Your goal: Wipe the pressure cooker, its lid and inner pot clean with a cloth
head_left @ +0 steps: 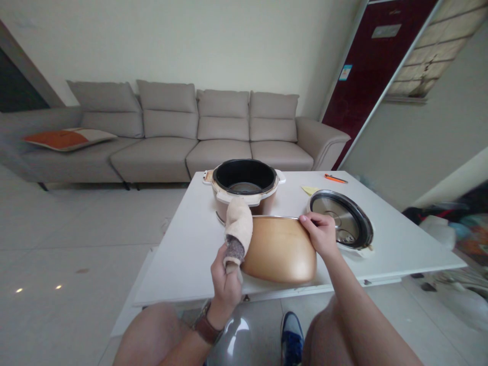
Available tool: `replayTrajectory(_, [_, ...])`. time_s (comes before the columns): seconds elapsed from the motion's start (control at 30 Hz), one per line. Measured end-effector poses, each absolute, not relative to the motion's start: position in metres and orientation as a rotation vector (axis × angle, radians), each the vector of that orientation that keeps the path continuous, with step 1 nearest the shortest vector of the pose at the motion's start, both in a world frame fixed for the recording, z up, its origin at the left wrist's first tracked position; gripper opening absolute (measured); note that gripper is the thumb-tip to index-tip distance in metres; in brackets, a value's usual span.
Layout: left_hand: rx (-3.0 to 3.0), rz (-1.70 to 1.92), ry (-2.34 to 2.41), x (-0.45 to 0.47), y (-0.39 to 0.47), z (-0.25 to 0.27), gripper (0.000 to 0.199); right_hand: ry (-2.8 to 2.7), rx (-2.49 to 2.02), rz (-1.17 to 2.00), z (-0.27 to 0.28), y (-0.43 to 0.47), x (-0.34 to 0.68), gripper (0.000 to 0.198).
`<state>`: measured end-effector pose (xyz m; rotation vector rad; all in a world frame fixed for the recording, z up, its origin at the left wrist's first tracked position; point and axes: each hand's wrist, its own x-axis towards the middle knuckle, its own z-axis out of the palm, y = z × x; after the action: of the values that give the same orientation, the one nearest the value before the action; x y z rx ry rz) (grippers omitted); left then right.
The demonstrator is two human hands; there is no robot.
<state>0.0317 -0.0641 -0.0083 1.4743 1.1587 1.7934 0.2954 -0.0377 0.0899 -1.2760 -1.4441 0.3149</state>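
A golden inner pot [282, 249] is tilted on its side near the table's front edge, its outer wall facing me. My right hand [320, 231] grips its rim at the upper right, thumb on the edge. In my left hand [225, 279] is a bunched cream and grey cloth [238, 223], closed in the fingers beside the pot's left side. Whether the cloth touches the pot I cannot tell. Behind the pot stands the cooker body [244, 195], open at the top with a dark inside. To the right of my right hand lies the round lid [341, 221], its metal underside up.
The white table [179, 254] carries an orange-handled cutter or pen [336, 178] and a small yellow piece [310, 190] near the far right. A grey sofa [224, 147] stands behind the table. My knees are close to the front edge.
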Motion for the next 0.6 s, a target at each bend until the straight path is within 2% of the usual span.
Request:
replayTrajectory(0.17, [1.5,1.839,1.186,0.033,-0.063,-0.016,0.035,-1.496,-1.3,0.254,0.094,-0.038,0.297,0.047])
replayTrajectory(0.43, [1.811,1.785,0.992,0.034,-0.067,0.003,0.048,-1.746,-1.391,0.056,0.122,-0.054,0.272,0.033])
replayTrajectory(0.6, [1.858,1.755,0.991,0.033,-0.067,0.01,0.049,-1.736,-1.496,0.025,0.129,-0.061,0.258,0.031])
